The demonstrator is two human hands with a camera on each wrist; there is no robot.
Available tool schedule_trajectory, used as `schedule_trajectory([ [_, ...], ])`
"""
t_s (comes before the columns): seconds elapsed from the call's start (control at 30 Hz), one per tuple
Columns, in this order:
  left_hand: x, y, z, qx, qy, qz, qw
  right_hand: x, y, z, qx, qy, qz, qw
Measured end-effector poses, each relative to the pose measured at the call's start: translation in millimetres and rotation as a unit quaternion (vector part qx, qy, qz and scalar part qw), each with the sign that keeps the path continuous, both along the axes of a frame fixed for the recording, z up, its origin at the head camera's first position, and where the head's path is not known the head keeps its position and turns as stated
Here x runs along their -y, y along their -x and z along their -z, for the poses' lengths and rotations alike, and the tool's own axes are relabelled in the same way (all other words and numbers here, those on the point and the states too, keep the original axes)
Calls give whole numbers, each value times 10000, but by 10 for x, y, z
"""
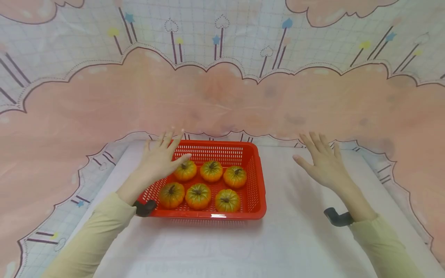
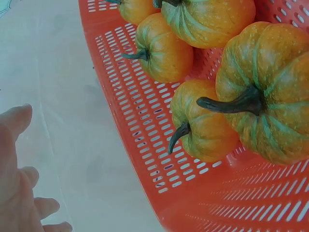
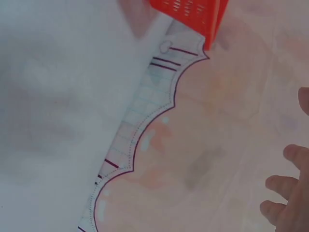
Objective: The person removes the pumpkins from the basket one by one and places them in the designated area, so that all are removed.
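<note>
Head view: left hand near the basket of pumpkins, right hand well to its right (fingers spread on both).

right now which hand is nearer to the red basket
Left. The left hand is at the left side of the red basket, partly overlapping it in the head view; the right hand is off to its right, clearly apart.
</note>
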State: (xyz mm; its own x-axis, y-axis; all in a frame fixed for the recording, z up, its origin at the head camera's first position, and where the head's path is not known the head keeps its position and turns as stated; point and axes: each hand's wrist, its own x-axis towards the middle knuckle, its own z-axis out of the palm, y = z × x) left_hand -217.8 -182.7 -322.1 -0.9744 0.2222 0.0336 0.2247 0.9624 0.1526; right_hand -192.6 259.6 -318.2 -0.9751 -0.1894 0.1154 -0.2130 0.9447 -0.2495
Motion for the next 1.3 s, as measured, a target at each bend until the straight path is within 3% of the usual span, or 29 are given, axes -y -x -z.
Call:
schedule_trajectory([
  [0.3,104,-36,-49,-236,-74,58,9997,75,7,-4,-238,209,-130,9994],
  [0.67,288,-99,-115,-166,-491,322,9981,202,49,9,-519,299,-429,9973],
  [1.07,470,-191,-80,85,-1081,398,9933,351,90,22,-811,320,-705,9937],
  [1.3,600,-252,-6,-44,-1459,296,9888,453,116,36,-866,165,-786,9930],
])
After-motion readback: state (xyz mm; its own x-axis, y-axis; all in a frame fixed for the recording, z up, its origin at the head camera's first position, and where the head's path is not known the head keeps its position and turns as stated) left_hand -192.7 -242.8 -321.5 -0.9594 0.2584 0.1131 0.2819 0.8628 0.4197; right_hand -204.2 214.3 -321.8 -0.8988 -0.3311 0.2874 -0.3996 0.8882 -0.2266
